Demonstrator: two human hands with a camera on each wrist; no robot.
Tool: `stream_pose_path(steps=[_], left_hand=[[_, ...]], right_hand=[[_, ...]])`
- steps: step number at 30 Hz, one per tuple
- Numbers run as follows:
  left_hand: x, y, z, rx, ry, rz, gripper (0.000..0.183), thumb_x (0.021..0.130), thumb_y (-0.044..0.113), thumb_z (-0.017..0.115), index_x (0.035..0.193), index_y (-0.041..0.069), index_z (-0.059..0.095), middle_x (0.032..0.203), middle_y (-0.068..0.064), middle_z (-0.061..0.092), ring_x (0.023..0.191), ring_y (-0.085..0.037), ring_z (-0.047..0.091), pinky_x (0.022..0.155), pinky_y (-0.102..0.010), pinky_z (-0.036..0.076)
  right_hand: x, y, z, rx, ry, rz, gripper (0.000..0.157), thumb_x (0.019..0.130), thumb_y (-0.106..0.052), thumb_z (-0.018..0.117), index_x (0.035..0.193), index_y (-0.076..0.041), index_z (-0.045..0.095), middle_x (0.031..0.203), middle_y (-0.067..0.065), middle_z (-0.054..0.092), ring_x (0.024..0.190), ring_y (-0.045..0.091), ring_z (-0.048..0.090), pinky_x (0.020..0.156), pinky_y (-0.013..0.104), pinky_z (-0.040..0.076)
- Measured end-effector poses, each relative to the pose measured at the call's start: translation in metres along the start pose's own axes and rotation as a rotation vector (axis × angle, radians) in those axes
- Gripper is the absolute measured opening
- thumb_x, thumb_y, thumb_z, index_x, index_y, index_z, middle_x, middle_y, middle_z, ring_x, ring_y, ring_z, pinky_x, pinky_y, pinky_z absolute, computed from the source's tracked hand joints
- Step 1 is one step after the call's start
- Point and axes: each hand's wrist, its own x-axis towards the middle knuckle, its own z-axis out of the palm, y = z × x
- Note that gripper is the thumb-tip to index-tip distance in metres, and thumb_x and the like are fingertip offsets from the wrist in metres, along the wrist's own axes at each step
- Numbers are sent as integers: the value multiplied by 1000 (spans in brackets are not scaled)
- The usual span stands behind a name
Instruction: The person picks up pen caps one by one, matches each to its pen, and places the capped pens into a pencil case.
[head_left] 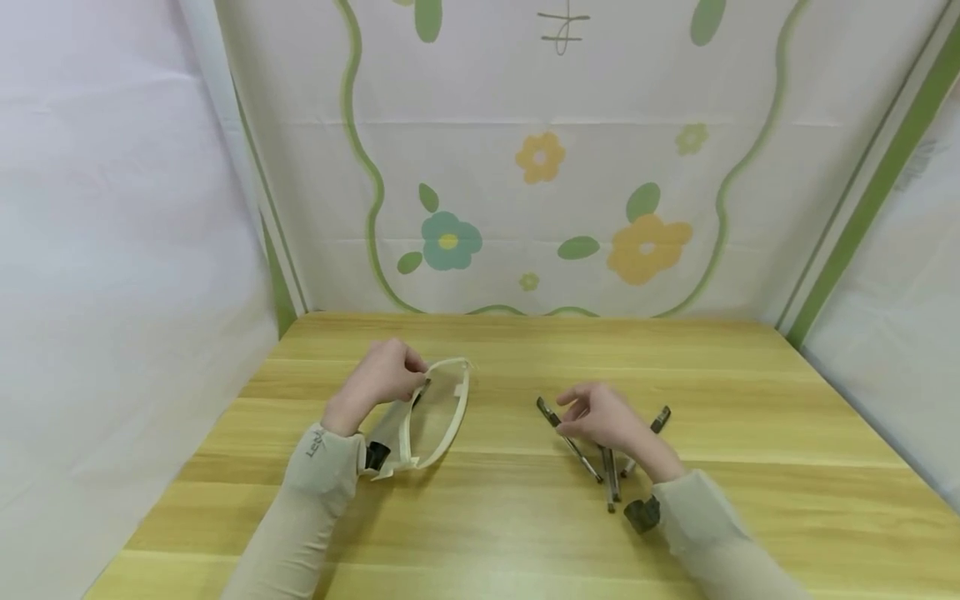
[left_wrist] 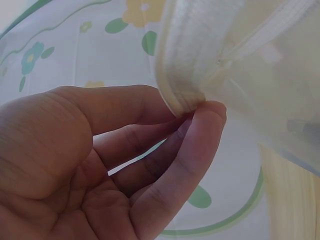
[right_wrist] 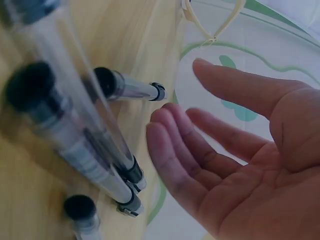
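A pale translucent zip pouch (head_left: 463,400) lies left of centre, its mouth spread wide toward the right. My left hand (head_left: 386,373) pinches the far corner of its zippered edge between thumb and fingertip, as the left wrist view shows at the zipper tape (left_wrist: 182,70). Inside, a dark slim pen (head_left: 422,393) shows through the mesh. Over several clear pens with black caps and ends (head_left: 577,452) hovers my right hand (head_left: 600,415), fingers loosely bent and apart from the thumb. Nothing is between them in the right wrist view, where one pen (right_wrist: 135,89) lies just beyond the fingertips.
The wooden table (head_left: 495,533) spans the front. White fabric with printed flowers (head_left: 540,158) rises behind it, and plain white sheets (head_left: 120,275) close off both sides. Dark wrist cameras (head_left: 642,515) sit at both cuffs.
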Motion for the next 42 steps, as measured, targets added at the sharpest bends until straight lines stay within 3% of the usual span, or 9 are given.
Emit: stream_pose_path(steps=[7, 13, 22, 34, 42], left_hand=[[-1, 0, 0, -3, 7, 5, 18, 89, 2, 62, 98, 6, 77, 89, -7, 72, 59, -16, 61, 60, -29, 52], [1, -1, 2, -9, 7, 7, 15, 89, 4, 65, 97, 6, 77, 89, -7, 72, 58, -16, 63, 59, -30, 54], [1, 0, 3, -7, 1, 5, 15, 90, 5, 65, 97, 6, 77, 87, -6, 72, 57, -16, 61, 60, -29, 53], [0, 1, 6, -11, -1, 9, 13, 90, 5, 65, 96, 6, 77, 87, -7, 72, 57, -16, 61, 59, -29, 52], [-1, 1, 5, -8, 7, 17, 13, 90, 4, 66, 95, 5, 78, 87, -10, 72, 56, -16, 61, 58, -29, 52]], right_hand=[[1, -5, 9, -76, 8, 11, 45, 76, -4, 83, 117, 6, 65, 87, 7, 66, 79, 18, 62, 72, 39, 54], [3, -5, 12, -68, -5, 14, 44, 72, 0, 85, 112, 4, 68, 88, 8, 66, 81, 19, 61, 73, 38, 54], [5, -2, 14, -46, -51, -17, 37, 71, 5, 83, 106, 7, 70, 81, 5, 65, 74, 17, 59, 66, 33, 54], [1, 0, 19, 30, -80, 27, 33, 74, 10, 76, 106, 8, 70, 73, 6, 64, 57, 21, 62, 52, 34, 55], [1, -1, 18, -8, -68, 5, 30, 74, 9, 73, 104, 6, 72, 76, 5, 66, 51, 17, 59, 47, 29, 50]])
